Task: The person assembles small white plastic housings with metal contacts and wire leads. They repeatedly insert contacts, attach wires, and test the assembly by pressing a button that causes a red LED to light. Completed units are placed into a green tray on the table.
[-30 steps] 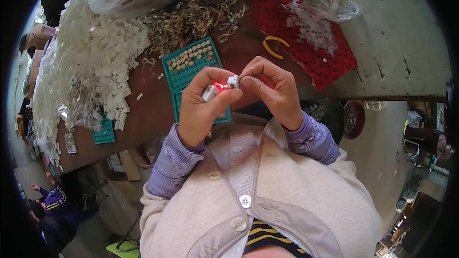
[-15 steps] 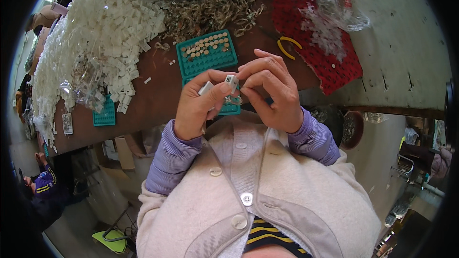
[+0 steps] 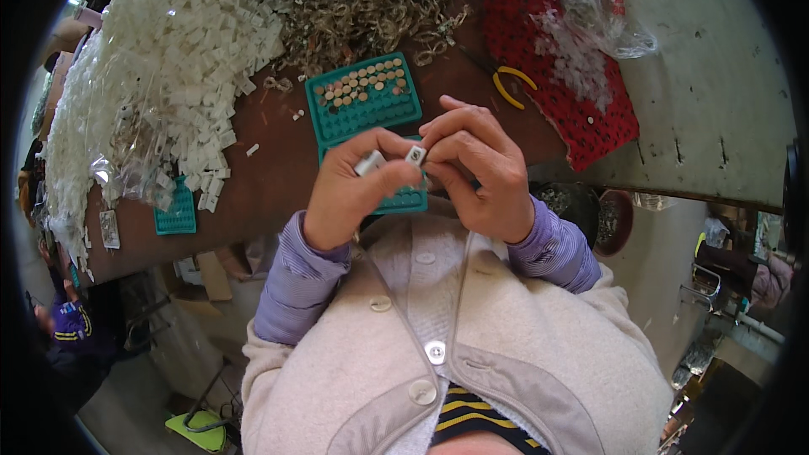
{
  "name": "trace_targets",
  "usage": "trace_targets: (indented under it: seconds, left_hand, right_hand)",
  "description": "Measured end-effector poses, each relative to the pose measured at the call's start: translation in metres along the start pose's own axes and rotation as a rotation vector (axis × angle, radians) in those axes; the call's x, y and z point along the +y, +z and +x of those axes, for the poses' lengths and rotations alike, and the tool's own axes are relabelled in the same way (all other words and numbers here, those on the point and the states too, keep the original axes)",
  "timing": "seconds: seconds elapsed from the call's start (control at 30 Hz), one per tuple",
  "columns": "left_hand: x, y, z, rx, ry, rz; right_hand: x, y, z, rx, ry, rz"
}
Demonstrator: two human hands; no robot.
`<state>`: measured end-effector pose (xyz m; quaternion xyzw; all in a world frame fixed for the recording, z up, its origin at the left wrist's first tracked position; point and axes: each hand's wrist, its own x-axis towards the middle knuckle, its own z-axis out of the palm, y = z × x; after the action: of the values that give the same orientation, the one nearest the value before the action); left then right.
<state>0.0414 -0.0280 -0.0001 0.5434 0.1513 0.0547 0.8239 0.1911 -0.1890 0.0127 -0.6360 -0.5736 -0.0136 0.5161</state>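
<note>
My left hand (image 3: pixel 350 190) is closed, pinching a small white plastic housing (image 3: pixel 415 155) between thumb and index finger. The housing's dark opening faces up. A second white plastic piece (image 3: pixel 369 163) is tucked in the same hand, behind the thumb. My right hand (image 3: pixel 484 173) has its fingertips bent together at the housing's right side. Whatever sits between those fingertips is too small or hidden. Beyond the hands lies a teal tray (image 3: pixel 337 128) with rows of small round cream-coloured parts. Another teal tray (image 3: pixel 404 200) shows partly beneath my hands.
A large heap of white plastic housings (image 3: pixel 185 50) covers the table's left. Tangled wire pieces (image 3: pixel 362 21) lie at the back. Yellow-handled pliers (image 3: pixel 511 88) rest beside a red patterned cloth (image 3: pixel 602 131) bearing clear plastic bits. A small teal tray (image 3: pixel 175 212) sits near the front-left edge.
The housing has turned so its opening points more upward, and my right fingertips have come closer to it. The thin strands seen below it before are no longer visible.
</note>
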Motion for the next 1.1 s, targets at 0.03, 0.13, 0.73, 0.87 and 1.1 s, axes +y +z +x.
trace_targets:
  seconds: [0.03,0.13,0.73,0.87,1.1]
  left_hand:
    - [-0.001,-0.002,-0.001,-0.025,0.018,0.041]
    - [-0.005,-0.009,-0.005,0.013,0.023,-0.002]
    - [0.019,-0.009,0.013,-0.035,0.02,-0.256]
    - [0.018,0.013,0.027,0.296,0.435,0.634]
    - [0.004,0.014,0.037,0.455,0.722,1.199]
  right_hand:
    - [0.0,0.001,0.0,-0.012,0.019,0.041]
    - [0.008,0.003,0.004,-0.074,0.078,0.089]
    - [0.093,-0.022,0.033,0.252,0.304,-0.23]
    - [0.062,-0.011,0.022,0.231,0.175,-0.077]
    - [0.032,0.025,0.01,0.206,0.215,0.235]
